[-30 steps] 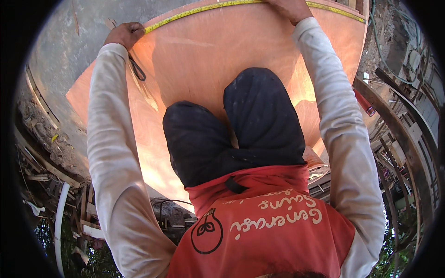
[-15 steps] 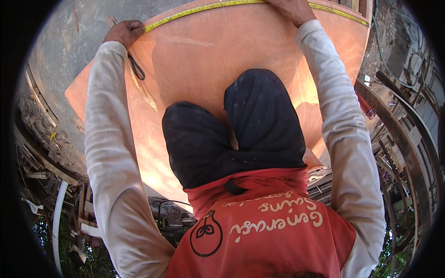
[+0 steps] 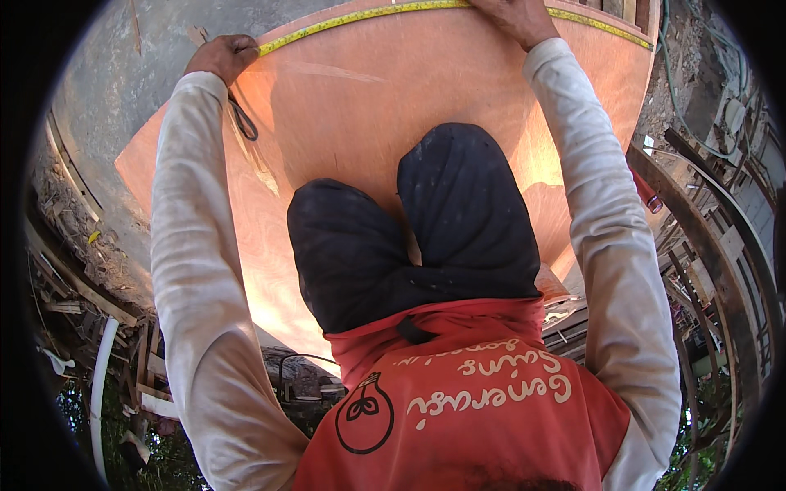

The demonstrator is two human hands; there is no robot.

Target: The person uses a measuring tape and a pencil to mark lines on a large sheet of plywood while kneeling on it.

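A yellow tape measure (image 3: 360,16) lies drawn out along the far edge of a reddish plywood sheet (image 3: 352,106). At its left end my left hand (image 3: 221,57) is closed on it, and a black strap loop (image 3: 243,121) hangs just below that hand. The hand hides whatever part of the tape measure lies inside it. Farther right, my right hand (image 3: 520,20) rests over the tape at the sheet's far edge. Its fingertips run past the top of the picture, so their grip is hidden. The tape continues beyond it to the sheet's right corner.
My knees (image 3: 467,188) in dark trousers are on the plywood. Grey concrete floor (image 3: 106,98) lies to the left. Wood scraps and a white pipe (image 3: 100,393) are at the lower left. Curved-looking timber beams (image 3: 704,237) and a green hose (image 3: 679,106) are on the right.
Almost nothing differs. My left hand and the tape's left end have shifted very slightly to the right; the whole view has moved a few pixels.
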